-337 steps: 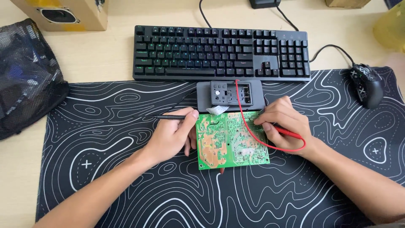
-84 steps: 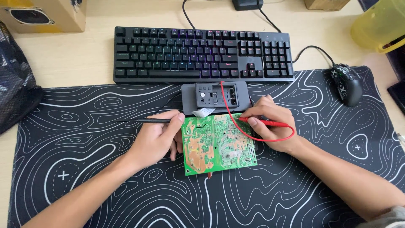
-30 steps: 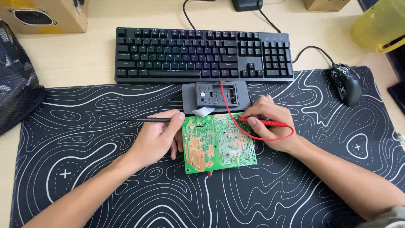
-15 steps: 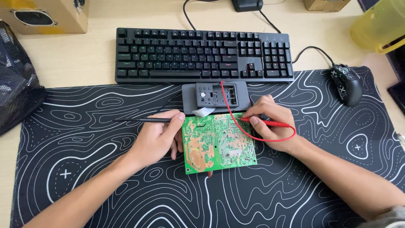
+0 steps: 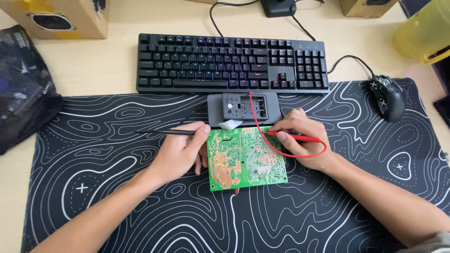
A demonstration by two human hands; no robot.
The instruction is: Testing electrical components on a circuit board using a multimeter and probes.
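Green circuit board (image 5: 246, 157) lies solder side up on the black desk mat (image 5: 93, 154), just below the grey meter (image 5: 243, 108); all positions below are given from the board.

Left hand (image 5: 180, 152): rests at the board's left edge, fingers curled shut around a black probe (image 5: 164, 132) held like a pen, its long end pointing away to the left. Where its tip lies is hidden by the thumb.

Right hand (image 5: 304, 140): at the board's right edge, thumb and forefinger pinched closed on a red probe (image 5: 293, 136), tip lying on the upper right part of the board. A red lead (image 5: 255, 126) runs from the meter down across the board and loops back to this hand.

Judgement on technique: heels of both hands planted on the mat should keep the tips steady; 1 tip per pad, no bridging to neighbouring joints; keep the red lead slack so it does not tug the probe.

Surface: mat with white contour lines, on a pale wooden desk (image 5: 103, 61).

Around: above the board, beyond the meter, 1 black keyboard (image 5: 229, 63); upper right, 1 black mouse (image 5: 388, 96) and a yellow container (image 5: 424, 35); far left, a dark mesh bag (image 5: 23, 89); upper left, a cardboard-coloured speaker box (image 5: 61, 16).
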